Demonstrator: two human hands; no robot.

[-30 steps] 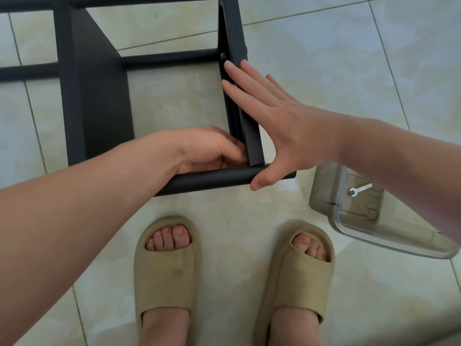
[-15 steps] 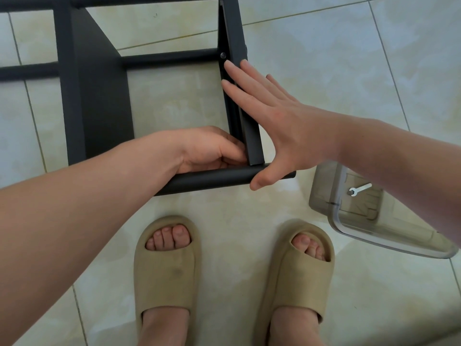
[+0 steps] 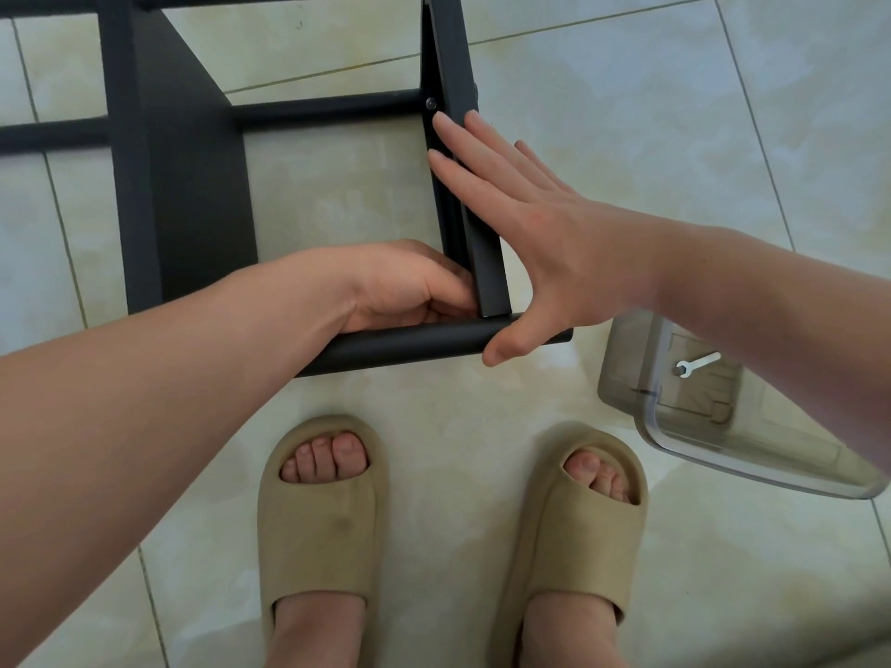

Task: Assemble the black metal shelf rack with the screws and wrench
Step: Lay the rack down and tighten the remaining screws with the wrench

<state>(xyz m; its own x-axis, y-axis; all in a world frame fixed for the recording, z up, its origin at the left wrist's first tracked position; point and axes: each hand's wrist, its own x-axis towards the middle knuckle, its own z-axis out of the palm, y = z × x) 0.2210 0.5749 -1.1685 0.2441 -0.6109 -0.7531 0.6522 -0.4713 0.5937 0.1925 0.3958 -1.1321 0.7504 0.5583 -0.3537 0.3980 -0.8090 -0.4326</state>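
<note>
On floor tiles (image 3: 627, 137), matte blk rack (image 3: 193, 185) part-built.

Black metal shelf rack (image 3: 193, 195) partly assembled on tiled floor, small silver wrench (image 3: 695, 365) inside clear box

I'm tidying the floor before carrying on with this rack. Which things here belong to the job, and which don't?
Job: black rack frame, upright post, round bar, fitted screw, wrench, clear box holding it, left hand curled at the corner joint, right hand flat against the post.

Not the job: beige slippers (worn), tiled floor.
</note>
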